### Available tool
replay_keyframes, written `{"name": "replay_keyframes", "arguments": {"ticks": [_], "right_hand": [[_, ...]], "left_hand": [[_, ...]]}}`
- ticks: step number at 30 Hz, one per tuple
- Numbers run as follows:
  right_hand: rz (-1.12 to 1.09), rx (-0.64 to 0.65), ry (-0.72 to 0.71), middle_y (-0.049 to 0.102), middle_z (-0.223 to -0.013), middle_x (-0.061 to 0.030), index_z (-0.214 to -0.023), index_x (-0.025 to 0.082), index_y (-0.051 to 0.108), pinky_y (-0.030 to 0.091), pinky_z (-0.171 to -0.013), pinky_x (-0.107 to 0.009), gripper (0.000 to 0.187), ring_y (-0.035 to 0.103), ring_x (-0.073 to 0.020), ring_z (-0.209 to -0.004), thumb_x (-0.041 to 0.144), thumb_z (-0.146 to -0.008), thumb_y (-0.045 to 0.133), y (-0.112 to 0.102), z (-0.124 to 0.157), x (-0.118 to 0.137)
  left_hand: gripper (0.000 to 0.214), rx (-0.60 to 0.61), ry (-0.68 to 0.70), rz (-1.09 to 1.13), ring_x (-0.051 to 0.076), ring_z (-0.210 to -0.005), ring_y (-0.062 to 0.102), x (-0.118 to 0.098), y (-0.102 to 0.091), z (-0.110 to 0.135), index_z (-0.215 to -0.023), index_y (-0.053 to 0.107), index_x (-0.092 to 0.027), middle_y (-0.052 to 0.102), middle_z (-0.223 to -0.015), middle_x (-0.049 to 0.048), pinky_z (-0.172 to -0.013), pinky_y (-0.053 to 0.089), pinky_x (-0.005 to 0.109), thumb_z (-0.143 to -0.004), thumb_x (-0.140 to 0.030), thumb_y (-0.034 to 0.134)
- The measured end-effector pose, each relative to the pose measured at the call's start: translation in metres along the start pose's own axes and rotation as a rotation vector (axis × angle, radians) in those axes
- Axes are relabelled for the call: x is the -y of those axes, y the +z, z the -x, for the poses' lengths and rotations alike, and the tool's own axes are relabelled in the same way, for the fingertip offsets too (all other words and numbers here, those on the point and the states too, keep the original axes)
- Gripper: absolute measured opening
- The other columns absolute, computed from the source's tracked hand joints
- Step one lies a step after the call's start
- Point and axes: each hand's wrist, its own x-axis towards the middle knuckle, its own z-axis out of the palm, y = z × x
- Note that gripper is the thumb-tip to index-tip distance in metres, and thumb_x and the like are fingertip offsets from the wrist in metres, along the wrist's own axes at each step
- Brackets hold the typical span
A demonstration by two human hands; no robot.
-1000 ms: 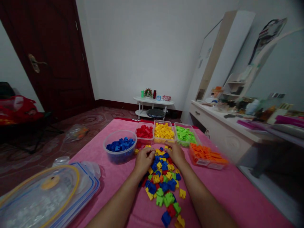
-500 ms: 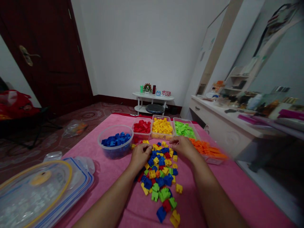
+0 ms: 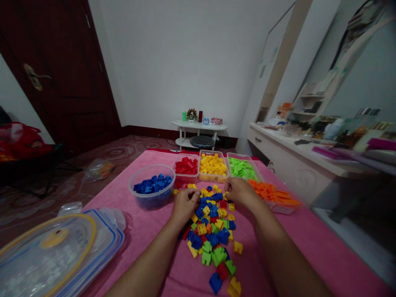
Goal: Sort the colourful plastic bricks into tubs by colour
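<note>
A long pile of mixed toy building bricks (image 3: 213, 212) in blue, yellow, green and red stretches toward me over the pink cloth. At its far left edge, my left hand (image 3: 185, 202) has its fingers curled together; whatever they hold is hidden. My right hand (image 3: 240, 191) is at the far right edge of the pile, fingers closed and pointing down among the bricks, their tips too small to make out. Beyond stand tubs of red bricks (image 3: 186, 166), yellow bricks (image 3: 213, 164) and green bricks (image 3: 241, 168). Blue bricks (image 3: 153, 184) fill a round tub, left.
Orange bricks (image 3: 274, 193) heap up in a container right of my right hand. Clear lids (image 3: 107, 231) with blue and yellow rims lie at the left. A white dressing table (image 3: 287, 150) stands along the right, and a low white stand (image 3: 199, 123) is against the wall.
The view has shifted slightly, so the bricks and tubs appear a little further right. Both hands stay at the far end of the pile, fingers closed.
</note>
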Motion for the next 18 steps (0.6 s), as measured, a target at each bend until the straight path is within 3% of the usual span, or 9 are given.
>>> {"name": "replay_keyframes", "arguments": {"ticks": [5,9,11,16,18], "right_hand": [[-0.036,-0.076,-0.027,0.065,-0.069,-0.0002,-0.07,0.018,0.066,0.035,-0.054,-0.022,0.013,0.058,-0.0132,-0.063,0.008,-0.061,0.066,-0.015,-0.037,0.012],[-0.165,-0.346,-0.05,0.068,-0.095,-0.0057,-0.099,0.015,0.064,0.043,-0.066,-0.024,0.028,0.061,-0.0155,-0.079,0.021,-0.072,0.067,-0.022,-0.056,0.018],[-0.194,-0.385,-0.084,0.068,-0.099,-0.0054,-0.101,0.017,0.065,0.044,-0.068,-0.025,0.029,0.061,-0.0161,-0.08,0.024,-0.072,0.068,-0.018,-0.05,0.019],[-0.134,0.015,-0.143,0.07,-0.085,-0.0004,-0.089,0.023,0.071,0.043,-0.064,-0.024,0.025,0.063,-0.017,-0.076,0.019,-0.065,0.072,0.009,-0.014,0.02],[-0.123,0.096,-0.17,0.071,-0.086,0.0001,-0.086,0.023,0.072,0.043,-0.065,-0.024,0.026,0.063,-0.0175,-0.078,0.017,-0.061,0.073,0.018,-0.006,0.02]], "left_hand": [[0.028,0.003,0.008,-0.002,0.016,-0.067,0.061,-0.001,0.0,0.0,-0.078,0.071,-0.015,0.069,-0.072,0.0023,-0.064,0.044,0.025,-0.083,-0.032,0.049],[0.028,-0.008,0.015,0.014,0.016,-0.066,0.061,0.001,0.0,0.0,-0.076,0.07,-0.015,0.068,-0.07,0.0017,-0.061,0.042,0.024,-0.084,-0.032,0.048],[0.028,-0.01,0.015,0.019,0.016,-0.065,0.06,0.001,0.001,0.0,-0.077,0.07,-0.015,0.068,-0.07,0.0017,-0.061,0.042,0.024,-0.084,-0.032,0.048],[0.03,-0.009,0.017,-0.001,0.015,-0.065,0.06,-0.001,-0.001,0.001,-0.074,0.07,-0.015,0.068,-0.07,0.0022,-0.062,0.042,0.024,-0.084,-0.032,0.047],[0.032,-0.016,0.011,-0.015,0.015,-0.066,0.06,-0.002,-0.001,0.001,-0.072,0.07,-0.015,0.068,-0.07,0.0021,-0.062,0.042,0.023,-0.084,-0.034,0.047]]}}
